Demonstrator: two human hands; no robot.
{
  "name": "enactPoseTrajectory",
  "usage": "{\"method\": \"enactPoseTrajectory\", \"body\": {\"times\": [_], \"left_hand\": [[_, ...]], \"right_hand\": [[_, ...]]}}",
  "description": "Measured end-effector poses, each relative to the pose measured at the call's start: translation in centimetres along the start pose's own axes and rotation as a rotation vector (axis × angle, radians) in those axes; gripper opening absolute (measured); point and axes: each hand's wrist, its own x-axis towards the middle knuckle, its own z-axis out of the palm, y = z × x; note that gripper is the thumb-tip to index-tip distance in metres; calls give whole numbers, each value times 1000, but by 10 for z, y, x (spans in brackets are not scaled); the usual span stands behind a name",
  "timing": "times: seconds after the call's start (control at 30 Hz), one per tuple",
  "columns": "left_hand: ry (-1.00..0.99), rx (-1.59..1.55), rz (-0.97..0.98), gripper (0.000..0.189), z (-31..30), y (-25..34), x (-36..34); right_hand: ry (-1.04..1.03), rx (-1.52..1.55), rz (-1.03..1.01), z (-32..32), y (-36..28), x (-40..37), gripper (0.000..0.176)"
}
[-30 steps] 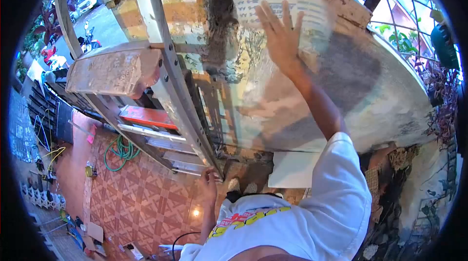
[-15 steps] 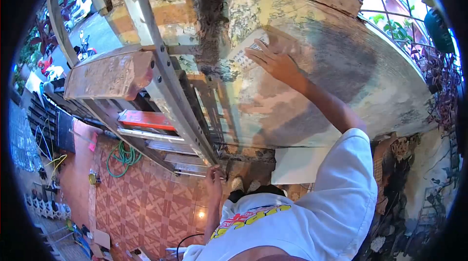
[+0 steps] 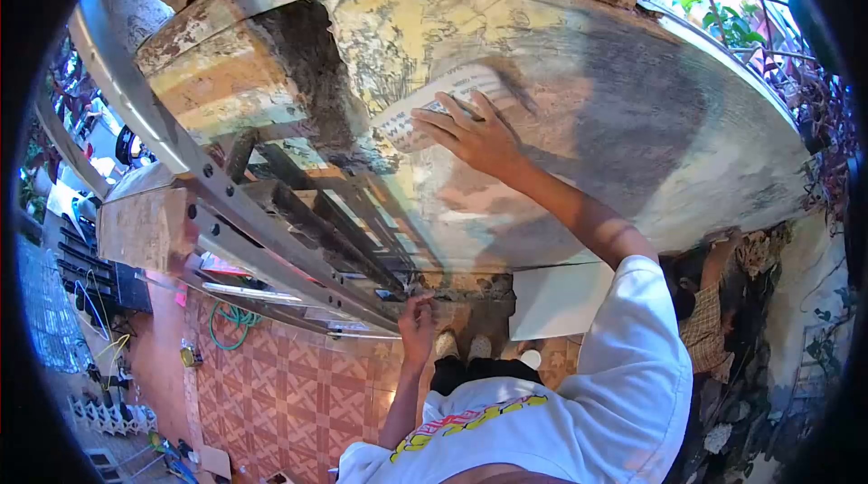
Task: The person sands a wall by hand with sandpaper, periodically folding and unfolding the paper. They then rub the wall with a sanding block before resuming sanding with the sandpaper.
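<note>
My right hand (image 3: 479, 136) lies over a whitish sheet of sandpaper (image 3: 457, 86) with print on its back, pressing it against the wall (image 3: 561, 86). The fingers are spread across the sheet. Patchy yellow and grey paint covers the wall around it, with a dark strip on the left. Lower down, my left hand (image 3: 418, 326) is beside the lower end of the metal ladder (image 3: 280, 262). Its fingers are curled, and whatever may be in them is too small to make out.
Leaning in from the left, the ladder carries a worn board (image 3: 145, 226). A white panel (image 3: 556, 303) stands below the wall. At the right, a person in a checked shirt (image 3: 707, 335) is partly hidden. A green hose (image 3: 233, 326) lies on the tiled floor (image 3: 271, 393).
The view has shifted, and the ladder appears farther left. My right hand still holds the sandpaper on the wall. My left hand has come off the ladder's rail end and is beside it.
</note>
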Motion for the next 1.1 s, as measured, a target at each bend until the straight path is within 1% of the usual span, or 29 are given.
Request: {"method": "enactPoseTrajectory", "body": {"times": [0.03, 0.07, 0.1, 0.17, 0.2, 0.23, 0.27, 0.3, 0.33, 0.37, 0.43, 0.47, 0.5, 0.53, 0.57, 0.6, 0.63, 0.7, 0.73, 0.77, 0.8, 0.83, 0.9, 0.93, 1.0, 1.03, 1.1], "left_hand": [[18, 0, -28, 22, 5, -3, 3], [42, -1, -52, 23, 9, -5, 5], [60, 1, -53, 23, 11, -5, 6], [117, 69, 2, 24, 13, -4, 5], [133, 73, -12, 24, 14, -2, 2], [133, 51, -17, 23, 15, 2, 1], [133, 28, -21, 23, 14, 4, -2], [146, 30, -32, 23, 13, -2, -6], [164, -20, -44, 23, 12, -11, -9], [182, -72, -56, 22, 13, -18, -13], [209, -64, -45, 21, 17, -26, -26], [231, -65, -68, 20, 15, -38, -32], [253, -68, -86, 20, 14, -44, -34], [261, -74, -88, 20, 15, -34, -36], [326, -37, -71, 19, 14, -23, -42], [390, 3, -56, 19, 12, -16, -47], [395, 2, -63, 19, 7, -21, -50], [710, 480, 125, 29, -13, -33, -52], [703, 482, 128, 29, -23, -38, -49], [863, 618, 180, 37, -29, -45, -45], [1025, 751, 235, 47, -34, -55, -39], [1024, 742, 241, 47, -38, -56, -28], [1080, 981, 328, 77, -50, -52, -8], [1086, 975, 335, 77, -57, -68, 6], [1044, 1071, 444, 70, -73, -105, 21], [1053, 1070, 451, 70, -81, -121, 31], [1008, 861, 517, 63, -92, -145, 41]], "right_hand": [[107, -177, -32, -6, 3, 0, 52], [90, -152, 12, 3, -1, -1, 55], [101, -140, 6, 0, -3, 2, 55], [90, 60, 140, -9, -9, 7, 64], [-36, 106, 126, -23, -7, 15, 68], [-36, 127, 119, -11, -11, 16, 68], [47, -140, 109, 9, -14, 18, 68], [131, -412, 98, 12, -14, 24, 67], [209, -466, 127, 11, -10, 21, 62], [208, -455, 119, 10, -10, 22, 62], [189, -300, 150, 10, -12, 24, 59], [149, -440, 131, 11, -8, 25, 63], [150, -435, 127, 4, -2, 27, 63], [60, -64, 221, -6, 5, 29, 70], [-37, 308, 309, -16, 13, 30, 77], [61, 215, 344, -32, 19, 29, 83], [57, 222, 340, -27, 20, 25, 83], [219, 33, 378, -13, 18, 17, 83], [141, -176, 365, -6, 11, 11, 78], [138, -183, 366, 3, -4, 4, 78], [44, -35, 286, 18, -27, -6, 76], [-49, 110, 205, 38, -54, -21, 73], [-251, 270, 145, 112, -137, -85, 74], [-245, 263, 143, 148, -164, -114, 74], [-105, 229, 225, 201, -211, -172, 73], [-94, 226, 224, 201, -210, -173, 73], [-222, 213, 110, 162, -188, -156, 73]]}}
